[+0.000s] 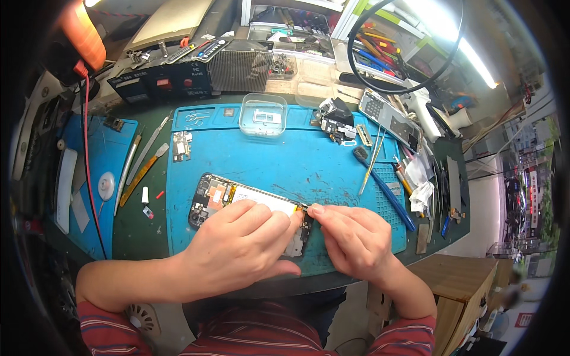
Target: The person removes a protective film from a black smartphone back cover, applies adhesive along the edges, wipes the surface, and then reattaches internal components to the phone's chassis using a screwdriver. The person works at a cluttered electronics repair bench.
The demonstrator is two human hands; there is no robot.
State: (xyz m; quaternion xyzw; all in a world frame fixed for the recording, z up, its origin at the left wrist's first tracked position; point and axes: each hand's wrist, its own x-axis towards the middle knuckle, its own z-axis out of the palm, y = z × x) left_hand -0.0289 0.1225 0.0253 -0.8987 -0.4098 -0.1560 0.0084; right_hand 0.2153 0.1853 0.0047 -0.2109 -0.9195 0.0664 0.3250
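Note:
An opened smartphone [208, 188] lies slantwise on the blue repair mat [309, 157], its inside facing up. Bare circuitry shows at its left end, and a white battery [261, 199] fills the middle. My left hand [240, 243] is over the phone, fingers bent and pressed together on it near a yellow strip, the thumb sticking out below. At the phone's right edge, my right hand [359, 240] pinches with thumb and forefinger. Something small and dark sits at those fingertips, too small to name. Part of the phone is hidden beneath my left hand.
A clear plastic box [263, 115] stands at the mat's far side. Loose phone parts [338, 121] and another phone frame [392, 121] lie far right, near tweezers [372, 160] and a blue-handled brush [386, 190]. Left are a yellow-handled blade [142, 175] and a white cap [145, 194].

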